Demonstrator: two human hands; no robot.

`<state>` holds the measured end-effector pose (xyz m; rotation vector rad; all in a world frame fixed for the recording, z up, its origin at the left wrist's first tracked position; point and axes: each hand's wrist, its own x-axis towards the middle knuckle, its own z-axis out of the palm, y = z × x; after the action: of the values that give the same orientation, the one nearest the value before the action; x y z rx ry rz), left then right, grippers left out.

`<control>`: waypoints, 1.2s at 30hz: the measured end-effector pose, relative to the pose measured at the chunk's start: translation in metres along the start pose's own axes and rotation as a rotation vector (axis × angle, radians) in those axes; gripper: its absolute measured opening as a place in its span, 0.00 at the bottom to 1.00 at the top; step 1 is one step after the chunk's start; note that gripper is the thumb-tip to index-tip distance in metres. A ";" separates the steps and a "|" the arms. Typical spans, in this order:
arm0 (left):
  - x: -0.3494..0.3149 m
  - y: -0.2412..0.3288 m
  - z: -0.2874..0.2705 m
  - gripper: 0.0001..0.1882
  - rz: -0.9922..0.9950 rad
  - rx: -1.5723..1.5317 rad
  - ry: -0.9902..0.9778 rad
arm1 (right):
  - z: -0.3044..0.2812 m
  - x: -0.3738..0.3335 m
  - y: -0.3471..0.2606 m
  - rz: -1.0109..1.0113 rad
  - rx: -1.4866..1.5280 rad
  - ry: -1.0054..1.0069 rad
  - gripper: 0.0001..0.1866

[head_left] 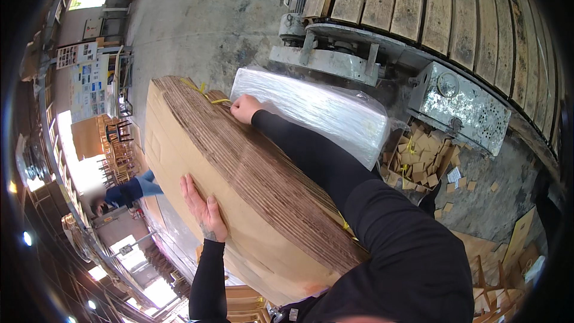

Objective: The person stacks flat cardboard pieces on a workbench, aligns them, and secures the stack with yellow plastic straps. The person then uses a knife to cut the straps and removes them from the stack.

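A thick bundle of flattened cardboard sheets stretches diagonally across the middle, its layered brown edges facing up. A thin yellow strap crosses its far end, and a bit of yellow strap also shows near my right upper arm. My right hand is closed like a fist at the far edge, where the strap runs into it; the fingertips are hidden. My left hand lies flat with fingers stretched on the bundle's broad tan face. Both arms wear black sleeves.
Just beyond the bundle lies a long block wrapped in clear film. A carton of cardboard scraps stands at the right, with pieces scattered around it. Wooden slats and a motor are at the far right. Another person is at the left.
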<state>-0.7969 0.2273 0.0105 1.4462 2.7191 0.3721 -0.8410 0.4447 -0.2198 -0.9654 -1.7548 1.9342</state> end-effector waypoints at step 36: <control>0.002 0.003 -0.002 0.40 -0.045 -0.007 -0.015 | -0.030 0.046 -0.013 0.094 0.122 0.458 0.13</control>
<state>-0.7962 0.2299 0.0135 1.3772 2.7309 0.3670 -0.8552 0.4994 -0.2183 -1.3378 -1.3387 1.6762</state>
